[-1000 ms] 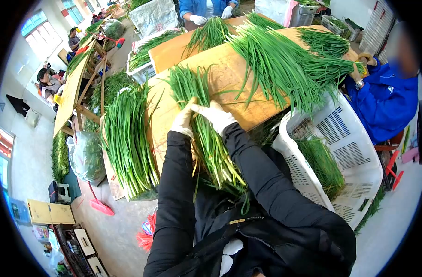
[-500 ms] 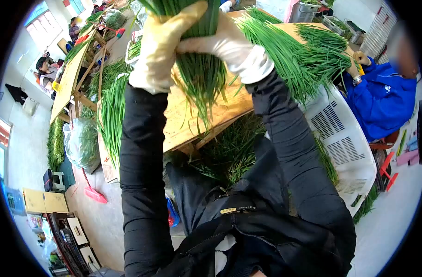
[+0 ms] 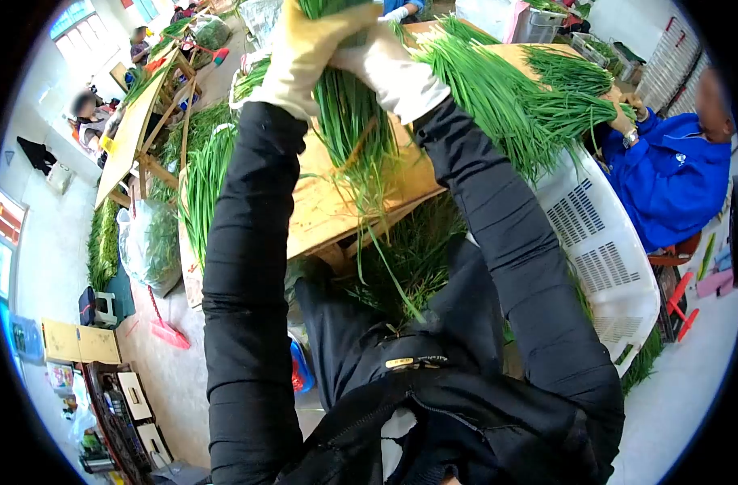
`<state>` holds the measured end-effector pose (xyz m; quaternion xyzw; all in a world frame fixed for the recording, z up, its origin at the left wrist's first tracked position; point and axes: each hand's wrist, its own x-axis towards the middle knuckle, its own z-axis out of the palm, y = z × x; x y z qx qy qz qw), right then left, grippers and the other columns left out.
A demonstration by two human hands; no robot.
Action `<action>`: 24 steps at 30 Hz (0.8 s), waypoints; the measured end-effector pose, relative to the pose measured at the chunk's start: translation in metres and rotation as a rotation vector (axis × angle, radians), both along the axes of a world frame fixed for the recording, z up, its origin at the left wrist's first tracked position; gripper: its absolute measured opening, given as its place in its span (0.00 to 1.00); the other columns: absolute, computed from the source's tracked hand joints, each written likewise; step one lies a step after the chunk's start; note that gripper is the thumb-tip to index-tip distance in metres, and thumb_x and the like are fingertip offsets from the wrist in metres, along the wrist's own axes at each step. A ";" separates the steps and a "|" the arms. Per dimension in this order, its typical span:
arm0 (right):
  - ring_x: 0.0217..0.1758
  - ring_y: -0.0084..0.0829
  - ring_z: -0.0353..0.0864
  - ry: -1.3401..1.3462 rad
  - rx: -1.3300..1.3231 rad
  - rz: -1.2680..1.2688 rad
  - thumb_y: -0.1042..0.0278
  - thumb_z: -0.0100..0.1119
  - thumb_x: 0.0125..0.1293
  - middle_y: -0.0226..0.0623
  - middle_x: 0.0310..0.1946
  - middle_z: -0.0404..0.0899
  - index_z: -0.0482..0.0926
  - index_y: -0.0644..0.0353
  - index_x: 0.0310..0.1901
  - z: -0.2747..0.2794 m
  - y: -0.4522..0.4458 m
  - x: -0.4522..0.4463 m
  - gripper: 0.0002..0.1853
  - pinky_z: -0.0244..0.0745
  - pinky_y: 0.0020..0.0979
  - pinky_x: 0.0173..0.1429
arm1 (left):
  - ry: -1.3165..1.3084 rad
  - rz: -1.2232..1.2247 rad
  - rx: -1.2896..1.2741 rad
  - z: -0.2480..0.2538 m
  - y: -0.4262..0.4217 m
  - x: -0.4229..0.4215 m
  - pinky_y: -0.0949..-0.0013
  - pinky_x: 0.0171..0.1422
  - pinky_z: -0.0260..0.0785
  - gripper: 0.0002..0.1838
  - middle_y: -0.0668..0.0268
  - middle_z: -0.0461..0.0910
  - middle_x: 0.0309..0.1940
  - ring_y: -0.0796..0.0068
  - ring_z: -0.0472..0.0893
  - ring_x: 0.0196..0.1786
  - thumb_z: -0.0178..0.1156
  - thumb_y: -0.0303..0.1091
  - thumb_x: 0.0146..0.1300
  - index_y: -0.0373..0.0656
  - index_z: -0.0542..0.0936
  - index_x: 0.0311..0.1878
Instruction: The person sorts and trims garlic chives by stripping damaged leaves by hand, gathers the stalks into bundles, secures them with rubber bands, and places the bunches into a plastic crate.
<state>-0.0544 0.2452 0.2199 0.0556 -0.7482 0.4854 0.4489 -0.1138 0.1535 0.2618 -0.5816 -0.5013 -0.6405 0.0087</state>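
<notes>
At the top of the head view I hold up a bunch of garlic chives (image 3: 349,113), its leaf ends hanging down over the wooden table (image 3: 320,210). My left hand (image 3: 300,61), in a yellowed glove, is closed around the bunch from the left. My right hand (image 3: 397,73), in a white glove, grips it from the right, close against the left. Some hanging leaf tips look brownish, and loose blades (image 3: 393,275) dangle below the table edge. The top of the bunch is cut off by the frame.
More chives (image 3: 498,105) lie piled on the table at right, beside a white plastic basket (image 3: 619,242). A person in a blue jacket (image 3: 668,178) handles chives there. Left are a stuffed plastic bag (image 3: 155,242), a pink broom (image 3: 169,333) and another worktable (image 3: 126,145).
Both hands have shifted slightly, with the bunch still held. Loose blades now hang below it toward my lap. The view has moved a little.
</notes>
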 end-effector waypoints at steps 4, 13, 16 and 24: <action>0.32 0.30 0.77 0.081 -0.315 0.251 0.65 0.60 0.53 0.39 0.29 0.77 0.72 0.65 0.42 0.021 -0.028 0.028 0.17 0.72 0.26 0.38 | -0.128 -0.117 0.002 0.032 -0.024 0.043 0.74 0.37 0.72 0.25 0.64 0.76 0.35 0.75 0.76 0.34 0.65 0.22 0.47 0.38 0.68 0.50; 0.49 0.46 0.72 -0.178 0.428 -0.251 0.55 0.67 0.41 0.54 0.43 0.72 0.69 0.66 0.47 0.004 -0.034 0.020 0.33 0.68 0.38 0.52 | -0.295 0.134 0.101 0.022 -0.027 0.057 0.76 0.36 0.66 0.10 0.71 0.76 0.31 0.80 0.72 0.31 0.61 0.23 0.52 0.39 0.75 0.39; 0.46 0.37 0.76 0.008 0.364 -0.213 0.68 0.67 0.45 0.46 0.43 0.75 0.67 0.66 0.50 -0.014 -0.035 0.014 0.29 0.69 0.32 0.51 | -0.047 0.148 0.281 0.016 -0.025 0.058 0.74 0.34 0.66 0.05 0.71 0.76 0.27 0.79 0.72 0.28 0.58 0.28 0.57 0.40 0.76 0.36; 0.53 0.49 0.68 -0.171 0.393 0.194 0.55 0.73 0.32 0.56 0.50 0.67 0.55 0.66 0.60 -0.033 -0.023 0.046 0.52 0.65 0.37 0.57 | -0.420 0.244 0.196 -0.006 -0.047 0.013 0.72 0.39 0.68 0.11 0.69 0.76 0.25 0.76 0.75 0.30 0.62 0.34 0.51 0.37 0.77 0.36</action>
